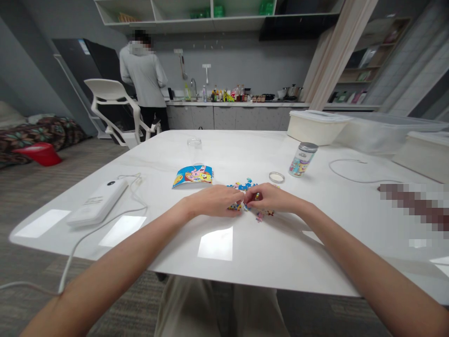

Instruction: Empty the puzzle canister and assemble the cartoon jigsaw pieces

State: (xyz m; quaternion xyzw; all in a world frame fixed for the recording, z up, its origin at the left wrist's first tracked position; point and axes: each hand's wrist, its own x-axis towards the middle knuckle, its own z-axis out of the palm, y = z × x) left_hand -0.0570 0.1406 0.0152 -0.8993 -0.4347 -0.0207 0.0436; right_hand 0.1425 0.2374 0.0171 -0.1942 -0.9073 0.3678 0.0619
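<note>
White power bank (98,202) with trailing cord (66,276) lay flat on the white table (315,234), far left of the printed tin (302,159). Cartoon picture card (192,176), left of the tin and a little nearer the wearer. Clear glass (194,144), left of the tin and slightly farther back, its outline faint. Left hand (213,200), left of the tin and nearer, was palm down with fingers curled over the jigsaw pieces (242,186); whether it gripped one or only pressed on them could not be told. Jigsaw pieces: a small loose scatter on the table, left of the tin and nearer, between and partly under both hands. Judged light, thin, stiff card, apt to slide on the glossy top, with tabs that could bend if forced. Best taken by the edges between thumb and forefinger, or pressed flat from above. Right hand (270,199), just left of the tin and nearer, appeared to have its fingertips pinched on one piece. Metal ring (277,177), just left of the tin. Loose white cable (368,181), right of the tin. Lidded tubs (315,127), right of the tin and behind it. Hidden: the pieces beneath the palms, along with their count and print. A pixelated patch (414,206) right of the tin could not be read, and the rightmost tub was cut off by the frame.
</note>
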